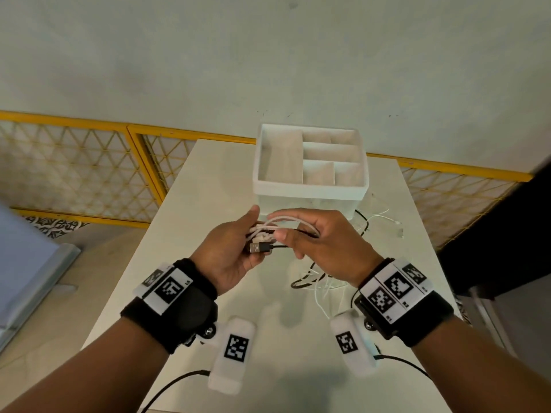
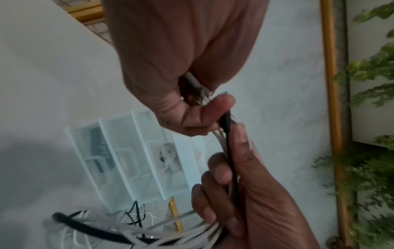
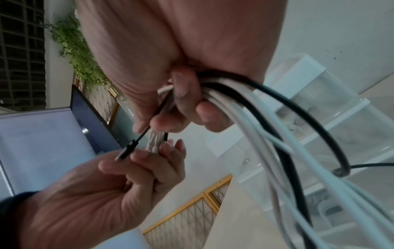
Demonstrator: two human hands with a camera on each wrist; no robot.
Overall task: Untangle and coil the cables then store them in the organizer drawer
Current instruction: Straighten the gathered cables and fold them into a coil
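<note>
A person stands at a white counter (image 1: 220, 186), both hands raised over it and working a mixed bundle of cables (image 1: 277, 226). The left hand (image 1: 231, 253) grips one end of the bundle, fingers curled round several white strands and a black lead whose USB plug (image 1: 258, 248) pokes out toward the near side. The right hand (image 1: 326, 244) closes on the same strands just to the right, thumb and fingers pinching them while loops hang below. The rest of the tangle (image 1: 320, 280), black and white together, trails down onto the counter at the near right, and more loose wire lies beside the white organizer (image 1: 310, 189) at the far end, whose top tray sits open; its clear drawers show in the wrist views. The step in hand looks to be separating one cable from the bunch. It would go best by holding the plug end firm and drawing the strand through slowly, rather than tugging, which could tighten knots in the hanging loops.
</note>
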